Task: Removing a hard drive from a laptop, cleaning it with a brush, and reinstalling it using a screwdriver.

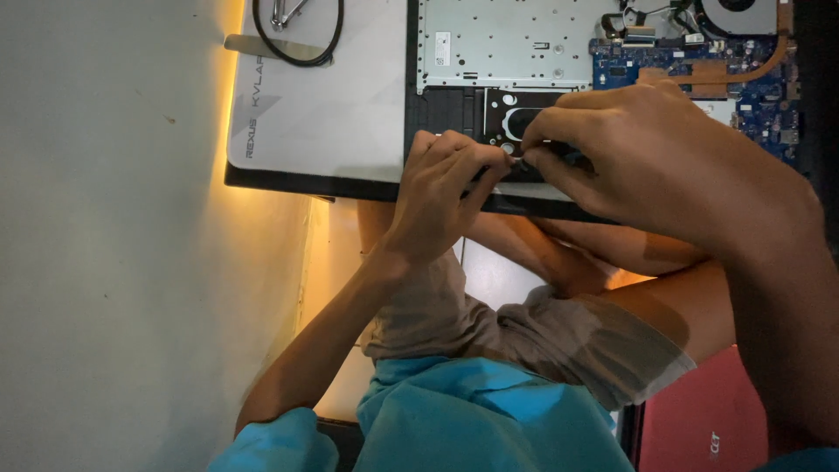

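An opened laptop (507, 44) lies bottom-up in front of me, showing its silver inner frame, a blue circuit board (699, 65) and a fan (738, 13). My left hand (441, 197) and my right hand (651, 149) meet at the laptop's near edge, beside a black panel (516, 114). The fingertips of both hands pinch a small dark part (522, 163) there. The fingers hide most of the part, so I cannot make out what it is. My crossed legs and blue shirt fill the lower view.
A white desk mat (323, 114) with a black edge lies left of the laptop. On it rest a looped black cable (301, 54), a metal tool (281, 13) and a flat metal strip (262, 45). A red laptop lid (699, 419) sits at the bottom right.
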